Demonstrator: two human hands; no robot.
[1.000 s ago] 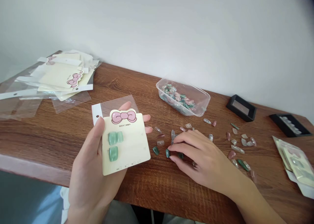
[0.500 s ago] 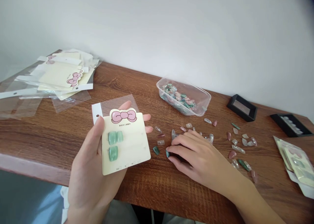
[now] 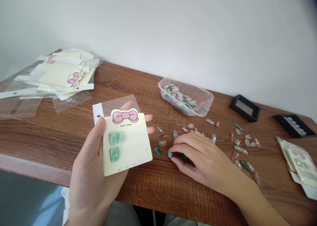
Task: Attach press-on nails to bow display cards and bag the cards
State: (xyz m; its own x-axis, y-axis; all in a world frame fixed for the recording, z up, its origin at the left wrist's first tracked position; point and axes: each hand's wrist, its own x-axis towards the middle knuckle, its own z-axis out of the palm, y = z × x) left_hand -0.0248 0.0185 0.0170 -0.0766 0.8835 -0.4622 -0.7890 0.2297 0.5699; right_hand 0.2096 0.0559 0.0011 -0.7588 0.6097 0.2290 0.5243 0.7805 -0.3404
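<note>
A cream display card (image 3: 133,150) with a pink bow at its top lies across my left hand (image 3: 91,173), the thumb holding its left edge. Three green press-on nails (image 3: 114,154) sit on the card's left half. Behind the card, a clear plastic bag (image 3: 119,103) with a white header strip is in the same hand. My right hand (image 3: 203,163) rests low over the table, thumb and index finger pinching a dark green press-on nail (image 3: 170,153). Another dark green nail (image 3: 158,150) lies just left of it. My right fingers partly hide several loose nails.
A clear plastic tub (image 3: 206,102) of mixed nails stands by the wall. Two black trays (image 3: 247,113) are at the right, near packed cards (image 3: 300,166). Loose nails (image 3: 241,150) are scattered right of my hand. Bagged cards (image 3: 59,75) pile up at the left.
The dark green nail between my right fingertips has turned, showing more of its face. My left hand and the card have barely moved.
</note>
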